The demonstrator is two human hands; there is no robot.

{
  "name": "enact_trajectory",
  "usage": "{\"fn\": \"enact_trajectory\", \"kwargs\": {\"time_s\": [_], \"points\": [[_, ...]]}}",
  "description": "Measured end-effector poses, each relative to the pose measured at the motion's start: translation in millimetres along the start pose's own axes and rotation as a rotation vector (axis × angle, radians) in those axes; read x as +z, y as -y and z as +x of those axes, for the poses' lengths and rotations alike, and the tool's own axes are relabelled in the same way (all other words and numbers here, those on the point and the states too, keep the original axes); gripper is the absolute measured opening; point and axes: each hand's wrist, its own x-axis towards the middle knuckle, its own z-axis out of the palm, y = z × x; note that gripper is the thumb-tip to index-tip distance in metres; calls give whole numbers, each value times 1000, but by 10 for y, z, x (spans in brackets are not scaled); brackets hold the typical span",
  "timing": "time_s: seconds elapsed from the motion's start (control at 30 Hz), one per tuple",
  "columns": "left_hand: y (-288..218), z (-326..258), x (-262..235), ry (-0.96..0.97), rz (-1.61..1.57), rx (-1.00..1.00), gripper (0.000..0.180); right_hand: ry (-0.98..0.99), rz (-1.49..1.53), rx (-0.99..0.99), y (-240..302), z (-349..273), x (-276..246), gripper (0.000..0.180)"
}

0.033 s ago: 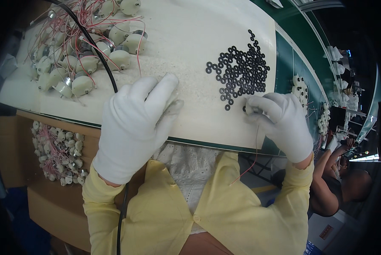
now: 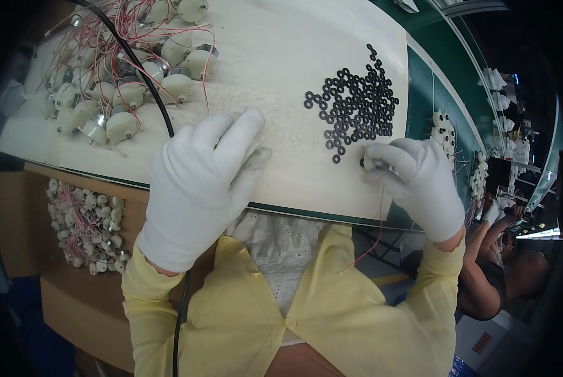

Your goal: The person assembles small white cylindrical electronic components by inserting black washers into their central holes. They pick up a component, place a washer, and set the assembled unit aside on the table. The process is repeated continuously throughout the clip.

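Two white-gloved hands at a white worktop [image 2: 294, 182], whose green-trimmed near edge runs just beyond the torso. The left hand [image 2: 200, 182] has its thumb apart from loosely bent fingers, palm hidden; the right hand [image 2: 382, 164], near the front right corner, draws thumb and fingertips together, and what they pinch cannot be told. One black ring [image 2: 362, 163] shows at its fingertips; one thin red lead [image 2: 380, 220] hangs below it. Many black rings [image 2: 357, 107], too crowded to count, lie toward the right edge. Well over a dozen wired motors [image 2: 129, 95] are heaped at left, crossed by one black cable [image 2: 130, 53]; open room separates heap from rings. One cardboard box [image 2: 86, 314] stands below, holding dozens more motors.
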Motion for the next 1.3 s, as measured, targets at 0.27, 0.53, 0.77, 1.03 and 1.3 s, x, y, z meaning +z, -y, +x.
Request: {"fn": "enact_trajectory", "kwargs": {"time_s": [0.27, 0.53, 0.77, 1.03, 1.3], "points": [[-12, 26, -19, 3, -39, -10, 40, 191, -103, 44, 16, 8, -88, 26], [4, 37, 2, -65, -18, 36, 36, 159, -155, 19, 55, 18, -46, 23], [-6, 9, 1, -37, 12, 11, 39, 120, -128, 18, 33, 10, -30, 21], [-26, 2, 17, -31, 30, 19, 42, -92, -454, 2, -9, -481, 137, 38], [25, -53, 48, -71, 20, 60, 49, 133, 16, 27, 140, -772, -203, 44]]}}
